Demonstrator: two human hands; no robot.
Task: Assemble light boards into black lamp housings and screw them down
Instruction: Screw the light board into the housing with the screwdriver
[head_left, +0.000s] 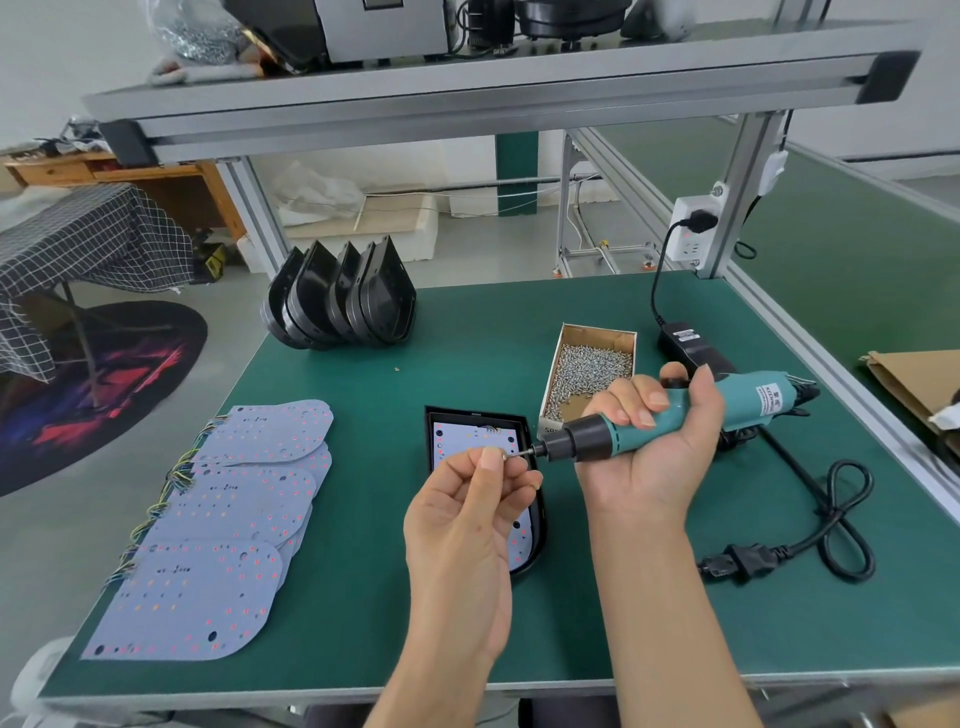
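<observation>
Our left hand (467, 525) pinches what looks like a screw (503, 455) at the driver tip; our right hand (655, 447) grips the teal screwdriver (675, 421) above the black housing (535, 525) holding a light board (467, 439) on the green table (363, 597).

A green-topped bench (519, 597) with an aluminium frame fills the foreground, and an overhead shelf (467, 88) on silver posts crosses the top from ten to two o'clock. At nine o'clock a table under a black checked cloth (88, 244) stands on grey floor (67, 530) beside a dark round rug (88, 395), with a wooden desk (156, 182) behind at ten o'clock. A white wall socket (691, 228) is fixed to the post at two o'clock, in even, soft light.
</observation>
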